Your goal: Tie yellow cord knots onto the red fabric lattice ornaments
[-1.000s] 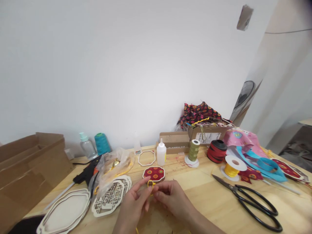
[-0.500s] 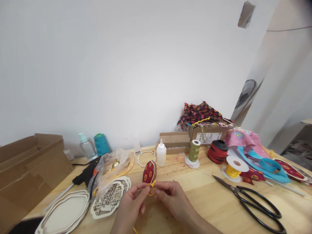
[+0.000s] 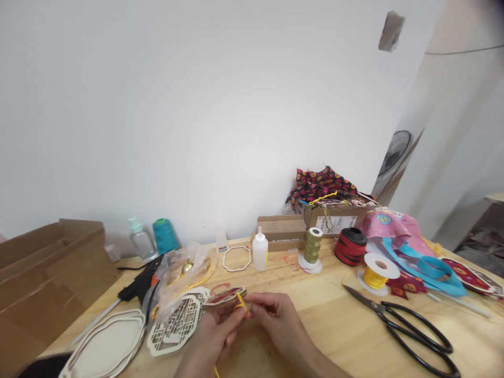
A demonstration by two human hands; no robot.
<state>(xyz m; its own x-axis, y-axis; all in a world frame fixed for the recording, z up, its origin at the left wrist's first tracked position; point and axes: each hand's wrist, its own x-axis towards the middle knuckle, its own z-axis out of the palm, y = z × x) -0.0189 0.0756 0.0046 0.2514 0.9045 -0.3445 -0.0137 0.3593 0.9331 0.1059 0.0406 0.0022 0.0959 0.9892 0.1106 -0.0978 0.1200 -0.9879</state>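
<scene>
A small flat ornament point(image 3: 222, 298), faced with red patterned fabric and edged in pale wood, is tilted nearly edge-on to me above the table. My left hand point(image 3: 208, 333) is closed, gripping it near its end with thumb and fingers. Around that end runs a yellow cord point(image 3: 240, 300), knotted or looped, and a loose length of it hangs below my left hand. Fingers of my right hand point(image 3: 280, 321) are pinched together at the cord, close against the left fingertips. Just behind the hands stands a white squeeze bottle point(image 3: 260, 251).
Black-handled scissors point(image 3: 401, 328) lie at right. A yellow cord spool point(image 3: 376, 275), red spool point(image 3: 350, 248) and green thread spool point(image 3: 313, 247) stand behind. Wooden lattice pieces point(image 3: 169, 336), blank plates point(image 3: 108, 344), a plastic bag point(image 3: 183, 270) and a cardboard box point(image 3: 71, 283) occupy the left.
The ornament has tipped over from upright, showing its fabric face, to nearly flat and leaning left. Both hands stay close together with the yellow cord between them.
</scene>
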